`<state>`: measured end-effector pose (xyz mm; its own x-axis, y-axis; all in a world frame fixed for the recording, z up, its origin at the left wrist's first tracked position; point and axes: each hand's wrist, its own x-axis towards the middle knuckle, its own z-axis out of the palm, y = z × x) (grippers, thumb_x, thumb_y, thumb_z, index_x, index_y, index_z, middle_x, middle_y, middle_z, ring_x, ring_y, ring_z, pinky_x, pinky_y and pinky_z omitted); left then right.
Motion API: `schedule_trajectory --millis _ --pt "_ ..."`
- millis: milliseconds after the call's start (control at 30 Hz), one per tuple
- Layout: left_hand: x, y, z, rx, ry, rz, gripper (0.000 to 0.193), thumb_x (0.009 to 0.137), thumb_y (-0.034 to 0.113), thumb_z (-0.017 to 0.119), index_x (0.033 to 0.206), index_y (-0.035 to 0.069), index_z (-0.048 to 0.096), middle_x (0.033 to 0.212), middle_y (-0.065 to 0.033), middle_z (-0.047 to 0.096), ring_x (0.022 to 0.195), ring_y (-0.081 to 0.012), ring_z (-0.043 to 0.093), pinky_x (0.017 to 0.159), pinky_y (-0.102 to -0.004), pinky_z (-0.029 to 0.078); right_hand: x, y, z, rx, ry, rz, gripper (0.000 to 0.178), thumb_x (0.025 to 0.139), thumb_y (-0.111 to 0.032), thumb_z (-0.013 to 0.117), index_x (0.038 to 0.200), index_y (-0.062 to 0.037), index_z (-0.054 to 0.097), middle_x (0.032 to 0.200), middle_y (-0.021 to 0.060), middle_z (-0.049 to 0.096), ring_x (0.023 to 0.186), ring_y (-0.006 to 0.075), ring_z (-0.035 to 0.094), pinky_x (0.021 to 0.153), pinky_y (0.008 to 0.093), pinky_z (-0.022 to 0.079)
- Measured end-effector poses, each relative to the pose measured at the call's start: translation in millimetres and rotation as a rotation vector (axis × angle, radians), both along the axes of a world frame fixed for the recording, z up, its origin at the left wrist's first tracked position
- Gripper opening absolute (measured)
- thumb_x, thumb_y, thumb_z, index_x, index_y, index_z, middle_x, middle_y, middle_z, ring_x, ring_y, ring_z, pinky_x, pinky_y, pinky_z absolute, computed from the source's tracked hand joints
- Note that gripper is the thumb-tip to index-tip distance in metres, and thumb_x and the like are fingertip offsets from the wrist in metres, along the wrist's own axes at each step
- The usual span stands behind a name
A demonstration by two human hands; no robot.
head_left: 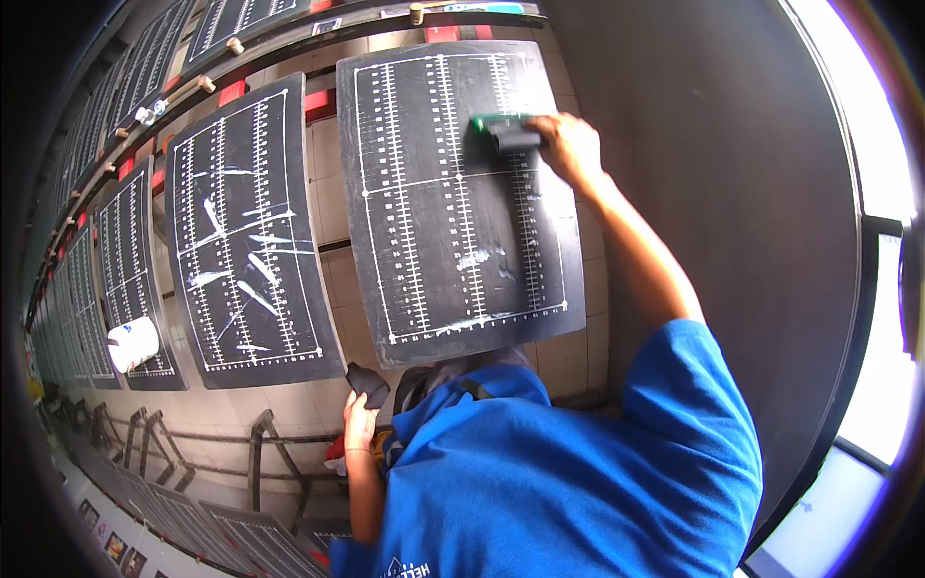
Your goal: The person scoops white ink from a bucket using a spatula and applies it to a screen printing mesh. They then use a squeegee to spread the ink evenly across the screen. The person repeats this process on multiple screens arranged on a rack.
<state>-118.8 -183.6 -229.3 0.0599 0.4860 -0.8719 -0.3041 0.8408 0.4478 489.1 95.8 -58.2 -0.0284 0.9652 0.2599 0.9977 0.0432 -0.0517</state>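
My right hand (570, 146) is closed around a dark hand tool with a green edge (509, 133), blurred by motion. It is over the upper right part of a dark flat board (414, 207) marked with white rulers and lines. White smears (474, 258) lie on the lower half of that board. Down by my waist, left of the board's near edge, my left hand (359, 424) grips a dark, soft-looking piece (368, 383) that seems to be a cloth.
A second ruled board (198, 318) with white streaks stands to the left. Further left, a white tub (133, 344) sits on another board. Beyond the boards runs a dark rail (289, 43) with small wooden-handled things. A large dark panel (732, 193) rises on the right.
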Motion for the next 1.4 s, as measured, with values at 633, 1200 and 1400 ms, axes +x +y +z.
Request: schedule_trajectory --millis 633,1200,1400 --pt "19.6 76.3 -9.9 0.218 -0.279 -0.443 0.032 0.097 0.013 0.051 0.125 0.0 0.059 0.112 -0.0094 0.065 0.101 -0.0206 0.064 0.083 -0.036 0.055 -155.4 -140.5 -5.5 0.126 0.475 -0.108 0.041 0.075 0.011 0.063 0.112 -0.0053 0.064 0.108 0.0193 0.065 0.102 0.039 0.062 0.088 0.0426 0.05" --pt "89.9 39.4 -11.2 0.141 -0.41 -0.221 0.038 0.099 0.01 0.049 0.137 0.006 0.052 0.127 -0.01 0.063 0.116 -0.023 0.061 0.098 -0.0464 0.049 -195.8 -206.3 49.0 -0.403 0.195 0.196 0.033 0.075 -0.008 0.07 0.106 -0.0162 0.072 0.099 0.0034 0.071 0.099 0.0246 0.066 0.087 0.0392 0.051" --pt "138.9 6.3 -15.4 0.198 -0.389 0.054 0.043 0.1 0.01 0.05 0.142 0.004 0.044 0.137 -0.0114 0.055 0.122 -0.0257 0.057 0.099 -0.0493 0.047 -221.4 -87.7 35.9 -0.296 0.112 0.858 0.024 0.081 -0.013 0.063 0.102 -0.0162 0.071 0.101 -0.0004 0.068 0.102 0.0205 0.065 0.09 0.0359 0.05"
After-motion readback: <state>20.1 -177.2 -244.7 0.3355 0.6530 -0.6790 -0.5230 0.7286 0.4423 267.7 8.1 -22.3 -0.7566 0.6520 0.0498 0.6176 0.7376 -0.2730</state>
